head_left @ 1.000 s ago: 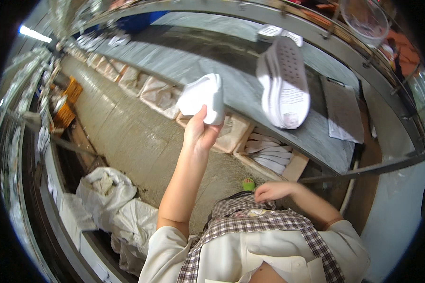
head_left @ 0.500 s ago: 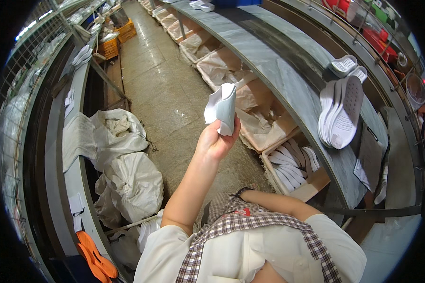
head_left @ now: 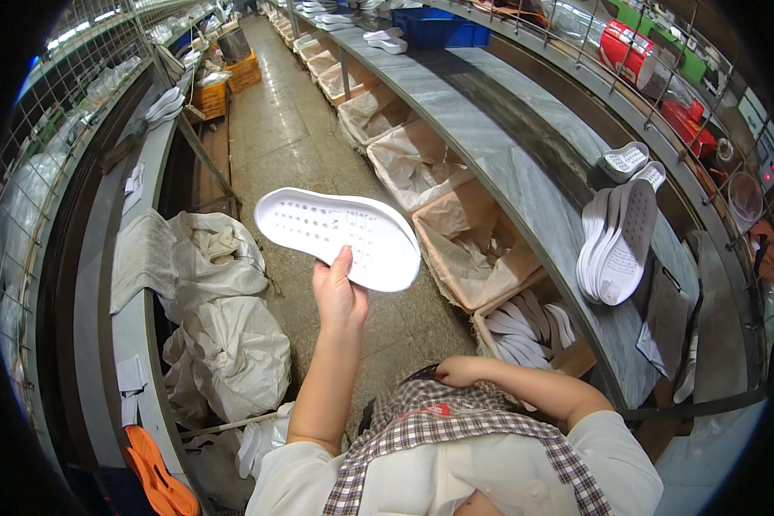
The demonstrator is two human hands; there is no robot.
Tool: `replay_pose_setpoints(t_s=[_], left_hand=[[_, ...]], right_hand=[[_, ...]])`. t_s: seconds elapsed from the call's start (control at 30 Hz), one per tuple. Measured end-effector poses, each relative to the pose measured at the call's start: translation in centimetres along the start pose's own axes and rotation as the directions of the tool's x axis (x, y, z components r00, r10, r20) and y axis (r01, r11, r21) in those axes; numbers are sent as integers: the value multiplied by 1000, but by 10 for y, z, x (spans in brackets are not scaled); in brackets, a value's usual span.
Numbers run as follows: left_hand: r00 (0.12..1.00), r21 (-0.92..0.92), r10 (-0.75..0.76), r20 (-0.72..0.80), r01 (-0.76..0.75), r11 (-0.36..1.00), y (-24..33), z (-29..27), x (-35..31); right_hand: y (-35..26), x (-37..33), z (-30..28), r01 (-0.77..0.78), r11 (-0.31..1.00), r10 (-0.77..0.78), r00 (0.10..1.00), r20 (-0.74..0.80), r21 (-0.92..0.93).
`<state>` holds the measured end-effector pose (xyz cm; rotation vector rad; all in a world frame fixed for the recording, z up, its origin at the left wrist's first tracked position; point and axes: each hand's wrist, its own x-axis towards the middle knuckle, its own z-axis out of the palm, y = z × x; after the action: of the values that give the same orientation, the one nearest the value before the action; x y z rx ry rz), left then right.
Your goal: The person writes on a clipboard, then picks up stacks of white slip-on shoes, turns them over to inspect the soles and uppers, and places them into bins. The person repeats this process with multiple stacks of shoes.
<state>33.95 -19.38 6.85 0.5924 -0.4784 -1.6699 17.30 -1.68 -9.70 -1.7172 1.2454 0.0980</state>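
Your left hand (head_left: 339, 292) pinches the near edge of a white shoe sole (head_left: 338, 236), holding it flat and raised over the open concrete aisle (head_left: 292, 146), which runs clear between the left bench (head_left: 103, 284) and the long grey worktable (head_left: 525, 172) on the right. Your right hand (head_left: 457, 371) rests low against your checked apron (head_left: 456, 430); I cannot tell whether its fingers are curled or open. Under the worktable, a box (head_left: 533, 331) holds more white soles, the lined box (head_left: 473, 249) beyond looks bare, and stuffed white sacks (head_left: 224, 344) crowd the left.

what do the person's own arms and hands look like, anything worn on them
Both forearms are bare and so are the left hand and right hand: no gloves or watch visible. Short white sleeves end above the elbows, beside a brown-and-white checked apron.
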Motion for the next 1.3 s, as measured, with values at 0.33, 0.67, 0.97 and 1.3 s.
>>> replay_pose_setpoints(t_s=[0.33, 0.67, 0.97, 1.3], left_hand=[[886, 332, 428, 181, -464, 821, 18, -12, -7], [800, 453, 501, 331, -600, 659, 47, -29, -10], [761, 618, 582, 287, -611, 494, 97, -75, 4], [742, 722, 616, 264, -575, 384, 129, -108, 16]], right_hand=[[-102, -99, -131, 790, 550, 150, 227, -962, 272], [-170, -70, -146, 701, 707, -243, 118, -963, -92], [-215, 1, -150, -23, 910, -283, 697, -659, -414], [-242, 81, -152, -2, 775, -350, 831, -433, -632]])
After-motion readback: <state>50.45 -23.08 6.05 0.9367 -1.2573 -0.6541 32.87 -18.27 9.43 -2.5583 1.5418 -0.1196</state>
